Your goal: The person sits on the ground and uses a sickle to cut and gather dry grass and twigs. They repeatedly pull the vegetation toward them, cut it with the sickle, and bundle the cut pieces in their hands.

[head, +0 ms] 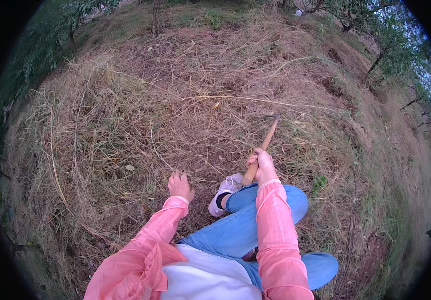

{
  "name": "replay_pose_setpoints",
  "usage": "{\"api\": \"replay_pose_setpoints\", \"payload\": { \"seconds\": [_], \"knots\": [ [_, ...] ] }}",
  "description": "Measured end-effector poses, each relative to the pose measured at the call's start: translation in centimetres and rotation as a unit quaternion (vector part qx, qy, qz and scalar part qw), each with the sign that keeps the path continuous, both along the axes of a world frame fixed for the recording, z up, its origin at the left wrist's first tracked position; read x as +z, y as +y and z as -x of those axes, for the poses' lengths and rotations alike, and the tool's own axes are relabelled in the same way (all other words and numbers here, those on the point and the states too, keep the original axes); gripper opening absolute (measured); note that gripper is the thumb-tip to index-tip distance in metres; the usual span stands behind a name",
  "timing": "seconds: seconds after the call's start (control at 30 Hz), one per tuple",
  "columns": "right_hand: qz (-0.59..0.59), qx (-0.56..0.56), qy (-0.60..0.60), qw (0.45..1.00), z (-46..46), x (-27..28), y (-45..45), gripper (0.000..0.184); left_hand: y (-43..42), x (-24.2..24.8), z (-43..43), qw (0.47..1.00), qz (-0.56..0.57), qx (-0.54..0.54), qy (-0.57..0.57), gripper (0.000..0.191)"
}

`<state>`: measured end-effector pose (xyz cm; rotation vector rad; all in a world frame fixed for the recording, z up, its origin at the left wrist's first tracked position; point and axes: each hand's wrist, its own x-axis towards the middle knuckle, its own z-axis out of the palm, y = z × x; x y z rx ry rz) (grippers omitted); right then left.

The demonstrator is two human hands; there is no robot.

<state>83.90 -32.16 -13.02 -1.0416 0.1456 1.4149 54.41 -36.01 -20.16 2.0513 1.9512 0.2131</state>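
Observation:
My right hand (263, 165) grips the wooden handle (269, 138) of a sickle, whose dark, narrow blade (271, 116) points left at the far end. The handle tilts up and to the right, and its thick butt is over my raised knee, near my shoe. To the left, my left hand (180, 186) is low over the dry grass (125, 176), its fingers curled. A pale dry stalk (158, 153) runs up and left from its fingertips; whether the fingers hold it cannot be seen.
Cut, dry grass litters the ground around my white shoe (231, 183) and bent legs in blue jeans (223, 232). A long straw stalk (245, 99) lies across ahead. Green weeds (318, 183) grow at the right. Trees (399, 52) and a thin trunk (157, 17) stand farther off.

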Motion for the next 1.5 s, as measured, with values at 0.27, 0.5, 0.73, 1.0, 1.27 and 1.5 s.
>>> {"api": "replay_pose_setpoints", "payload": {
  "seconds": [0.27, 0.5, 0.73, 1.0, 1.27, 1.5],
  "knots": [
    [0.057, -0.060, -0.132, 0.988, -2.3, -3.5, 3.1, 0.015, 3.1, 0.2, -6.6, 0.967, 0.068, -0.120, -0.215, 0.047],
    [-0.153, -0.178, 0.310, 0.921, -10.3, -3.6, 6.0, 0.033, 4.2, 2.2, -8.8, 0.920, 0.084, -0.194, -0.329, 0.038],
    [-0.266, 0.001, 0.438, 0.859, -8.3, -1.3, 3.7, 0.036, 5.9, 3.5, -8.3, 0.919, 0.031, -0.173, -0.354, 0.038],
    [-0.335, -0.003, 0.452, 0.826, -2.9, 5.8, -2.9, 0.031, 11.9, 14.3, -14.6, 0.885, -0.149, -0.273, -0.347, 0.036],
    [-0.275, 0.039, 0.270, 0.922, 2.2, 4.6, -12.2, 0.019, 13.4, 22.9, -29.3, 0.828, -0.256, -0.443, -0.230, 0.057],
    [-0.279, 0.054, 0.245, 0.927, 2.8, 4.4, -16.1, 0.015, 13.6, 24.4, -39.5, 0.863, -0.225, -0.425, -0.156, 0.061]
  ]
}}
